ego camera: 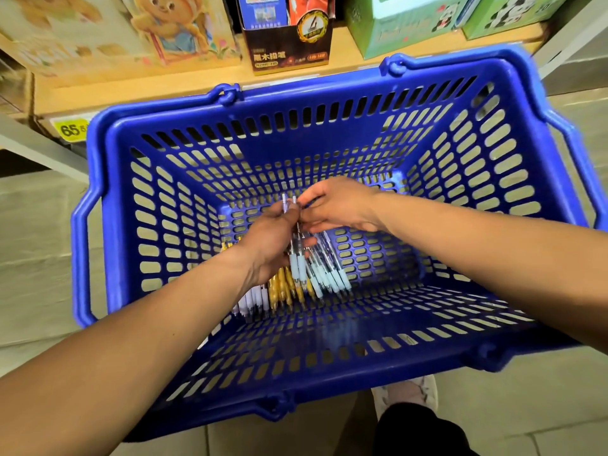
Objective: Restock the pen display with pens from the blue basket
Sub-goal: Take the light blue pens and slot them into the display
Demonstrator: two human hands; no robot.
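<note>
A blue slotted plastic basket (329, 126) fills the middle of the head view. On its floor lie several pens: pale-blue-grip ones (332, 278), yellow ones (284, 289) and white ones (255, 299). My left hand (268, 245) is deep inside the basket, closed around two pale-blue-grip pens (293, 258) whose tops stick out past my fingers. My right hand (339, 205) reaches in from the right, its fingertips pinching at the upper ends of those same pens. The pen display itself is not recognisable in view.
Behind the basket runs a wooden shelf edge (148, 97) with a yellow price tag (70, 129). On it stand a cartoon-print box (171, 28), a dark pencil box (291, 44) and green boxes (411, 24). Tiled floor and my shoe (408, 394) lie below.
</note>
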